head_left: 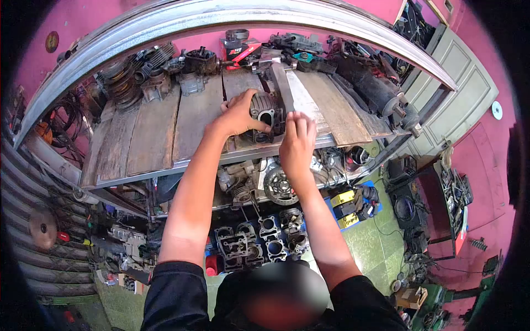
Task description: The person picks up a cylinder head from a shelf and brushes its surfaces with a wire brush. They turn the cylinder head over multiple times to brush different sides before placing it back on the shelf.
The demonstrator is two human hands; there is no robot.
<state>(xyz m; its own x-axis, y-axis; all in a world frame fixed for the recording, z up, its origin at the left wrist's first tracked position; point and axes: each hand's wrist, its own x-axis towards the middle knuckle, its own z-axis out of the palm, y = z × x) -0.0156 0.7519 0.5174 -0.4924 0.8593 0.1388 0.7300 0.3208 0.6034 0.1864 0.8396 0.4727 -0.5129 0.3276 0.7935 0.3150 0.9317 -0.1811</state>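
On the plank shelf stands a finned grey metal engine cylinder head [266, 105] with a dark opening facing me. My left hand [240, 117] is closed round its left side, thumb at the front opening and fingers over the top. Just right of it, a long flat grey strip [282, 85] reaches toward the back of the shelf. My right hand [298, 139] is closed at the strip's near end, fingers together; its grip is partly hidden. A pale flat sheet [302, 95] lies beside the strip.
Greasy engine parts [157, 74] line the shelf's back left, with a black-and-red box [240, 51] behind. A dark cylindrical part [378, 91] lies at right. A metal beam [248, 21] crosses above. Below are a brake disc [277, 186] and several cylinder blocks [270, 234].
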